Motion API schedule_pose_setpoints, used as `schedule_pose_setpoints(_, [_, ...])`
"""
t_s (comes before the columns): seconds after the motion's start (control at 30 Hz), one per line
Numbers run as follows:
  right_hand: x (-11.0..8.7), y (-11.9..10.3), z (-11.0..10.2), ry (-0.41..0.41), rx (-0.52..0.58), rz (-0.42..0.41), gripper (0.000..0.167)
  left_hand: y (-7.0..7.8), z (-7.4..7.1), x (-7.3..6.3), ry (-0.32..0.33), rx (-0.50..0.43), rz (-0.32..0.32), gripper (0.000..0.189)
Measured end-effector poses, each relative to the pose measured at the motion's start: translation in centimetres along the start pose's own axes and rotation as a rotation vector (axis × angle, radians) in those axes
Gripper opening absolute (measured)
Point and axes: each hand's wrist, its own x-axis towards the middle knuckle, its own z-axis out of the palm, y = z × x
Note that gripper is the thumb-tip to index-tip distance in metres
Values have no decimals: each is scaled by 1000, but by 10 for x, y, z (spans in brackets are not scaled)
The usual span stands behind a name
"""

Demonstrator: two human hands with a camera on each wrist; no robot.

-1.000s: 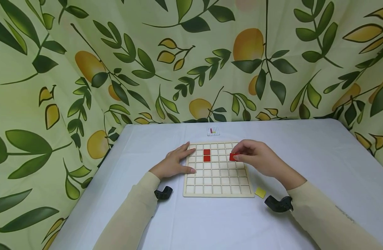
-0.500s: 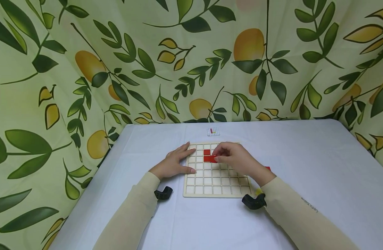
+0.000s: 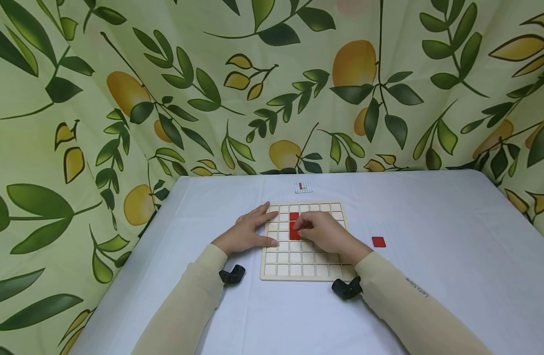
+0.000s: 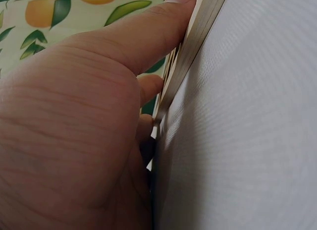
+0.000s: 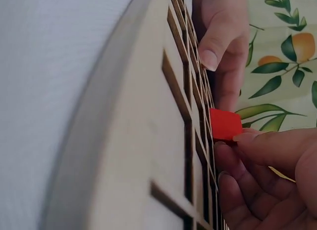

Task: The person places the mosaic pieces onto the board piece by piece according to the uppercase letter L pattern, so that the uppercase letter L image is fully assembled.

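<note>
A light wooden grid board point(image 3: 307, 270) lies on the white-covered table. My left hand point(image 3: 243, 233) rests at its left edge, fingers spread and straight, with the thumb point(image 4: 148, 39) over the rim in the left wrist view. Between thumb and fingers my right hand point(image 3: 328, 232) pinches a red square tile point(image 5: 226, 124), tilted against the grid in the right wrist view. From the head, this tile borders a column of red: one red tile point(image 3: 294, 216) sits in a cell above, and another just below that is partly covered by the right fingertips.
A loose red tile point(image 3: 379, 241) lies on the table right of the board. Behind the board is a small card point(image 3: 303, 186) printed with a coloured grid. A leaf-patterned curtain point(image 3: 254, 98) hangs at the back and left. Each wrist wears a black device point(image 3: 347, 289).
My right hand has carried the red tile leftward across the board to the red column. Its forearm now hides the yellow tile and uncovers the loose red one. My left hand stays put.
</note>
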Motion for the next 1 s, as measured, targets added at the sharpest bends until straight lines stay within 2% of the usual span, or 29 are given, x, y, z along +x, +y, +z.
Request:
schedule_pose_setpoints(0.2, [0,-4,0,-17,-75,-7,13,-1,0,0,0,6,-3,98])
schedule_pose_setpoints(0.37, [0,-6,1,-53,-163,-36,18,-1,-1,-2,-2,8,22,97])
schedule_pose_setpoints(0.57, [-2,-7,-1,-82,-169,-43,18,0,-2,-3,-1,7,23,97])
schedule_pose_setpoints(0.77, [-7,-8,-11,-108,-50,-63,19,0,-2,-4,-2,8,21,96])
schedule_pose_setpoints(1.0, [-15,-2,-30,-135,159,-6,45,2,-1,-3,3,-6,23,97])
